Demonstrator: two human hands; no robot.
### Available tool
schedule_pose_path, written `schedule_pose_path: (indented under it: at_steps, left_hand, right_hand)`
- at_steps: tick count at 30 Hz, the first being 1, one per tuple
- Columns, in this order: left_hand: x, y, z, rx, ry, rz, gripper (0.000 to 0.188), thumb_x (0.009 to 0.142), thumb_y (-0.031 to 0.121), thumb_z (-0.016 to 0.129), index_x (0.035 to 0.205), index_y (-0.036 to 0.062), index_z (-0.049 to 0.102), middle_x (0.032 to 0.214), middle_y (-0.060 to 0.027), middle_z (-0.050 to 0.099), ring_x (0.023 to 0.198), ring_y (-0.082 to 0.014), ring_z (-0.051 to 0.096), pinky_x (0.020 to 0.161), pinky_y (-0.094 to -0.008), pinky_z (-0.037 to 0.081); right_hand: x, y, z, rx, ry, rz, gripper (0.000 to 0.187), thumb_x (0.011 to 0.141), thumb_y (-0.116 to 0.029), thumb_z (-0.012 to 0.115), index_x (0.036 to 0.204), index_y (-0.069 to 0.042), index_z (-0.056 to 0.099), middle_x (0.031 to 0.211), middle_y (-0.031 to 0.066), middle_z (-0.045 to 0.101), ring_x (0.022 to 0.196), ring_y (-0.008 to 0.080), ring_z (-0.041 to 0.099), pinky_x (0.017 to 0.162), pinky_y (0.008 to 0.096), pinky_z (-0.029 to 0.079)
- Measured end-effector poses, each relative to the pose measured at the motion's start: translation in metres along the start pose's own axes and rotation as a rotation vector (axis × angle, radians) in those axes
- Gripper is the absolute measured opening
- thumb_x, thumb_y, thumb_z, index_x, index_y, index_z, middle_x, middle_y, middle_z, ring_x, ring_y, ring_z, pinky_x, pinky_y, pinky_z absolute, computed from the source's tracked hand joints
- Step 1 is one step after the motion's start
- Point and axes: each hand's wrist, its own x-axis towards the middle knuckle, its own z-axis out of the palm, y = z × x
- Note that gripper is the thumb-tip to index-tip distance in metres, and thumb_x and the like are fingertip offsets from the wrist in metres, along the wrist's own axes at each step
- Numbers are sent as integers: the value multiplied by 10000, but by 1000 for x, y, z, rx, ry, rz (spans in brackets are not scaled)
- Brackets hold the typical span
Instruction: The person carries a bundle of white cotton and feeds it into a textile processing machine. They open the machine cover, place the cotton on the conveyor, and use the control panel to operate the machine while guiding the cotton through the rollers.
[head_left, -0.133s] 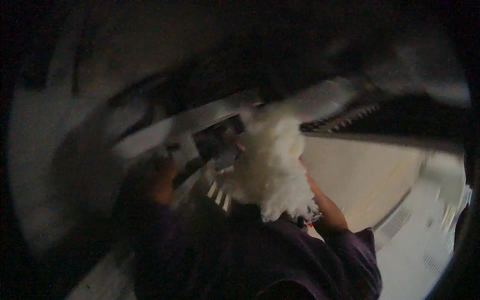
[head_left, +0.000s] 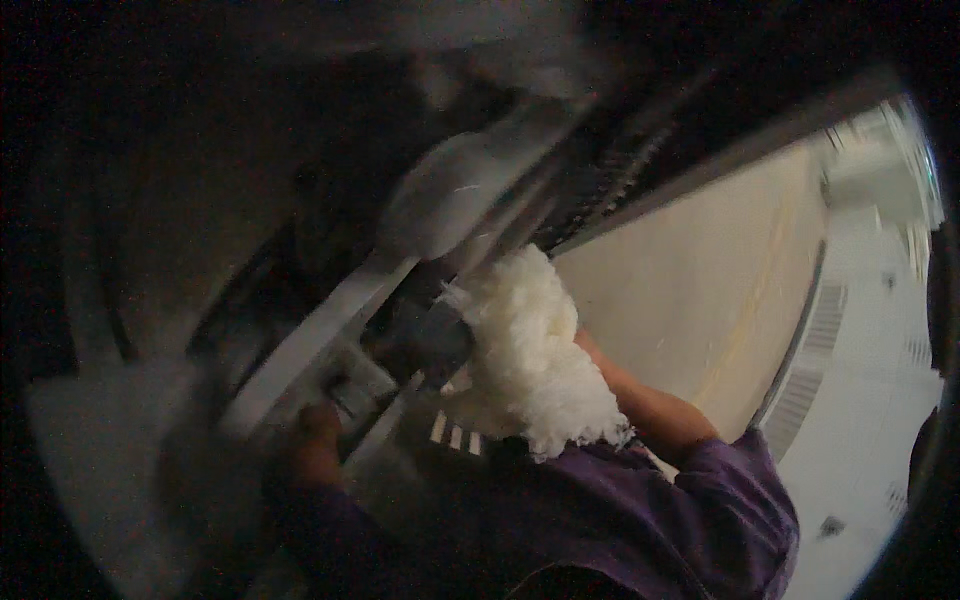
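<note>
A big fluffy clump of white fibre (head_left: 535, 355) sits in front of my body, its lower edge against my purple sleeve. My right forearm comes up on its right side, and my right hand (head_left: 590, 348) goes in behind the clump and holds it; the fingers are hidden by the fibre. On the left, in shadow, my left hand (head_left: 318, 435) is at a pale boxy machine part (head_left: 360, 385), seemingly touching it. Blur and darkness hide how its fingers are set. Just left of the clump is a dark opening (head_left: 425, 335) in the machine.
A long pale metal bar (head_left: 310, 345) slants up to a rounded grey cover (head_left: 440, 195). A toothed dark strip (head_left: 625, 180) runs beyond the clump. Tan floor (head_left: 690, 290) and white vented panels (head_left: 850, 400) lie to the right. The upper left is very dark.
The whole view has tilted, so the machine bar slants more steeply. The fibre clump stays at my right hand, and my left hand appears lower in the picture.
</note>
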Motion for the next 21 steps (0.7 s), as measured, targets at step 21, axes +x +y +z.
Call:
schedule_pose_path:
  at_steps: [21]
  left_hand:
    - [223, 638, 312, -853, -614, 640, 582, 890, 162, 606, 1403, 109, 334, 1299, -105, 492, 1158, -229, 511, 915, -347, 457]
  right_hand:
    - [-5, 9, -501, 338, 830, -450, 391, 860, -171, 646, 1205, -20, 541, 1187, 124, 582, 1066, 202, 568, 879, 387, 486]
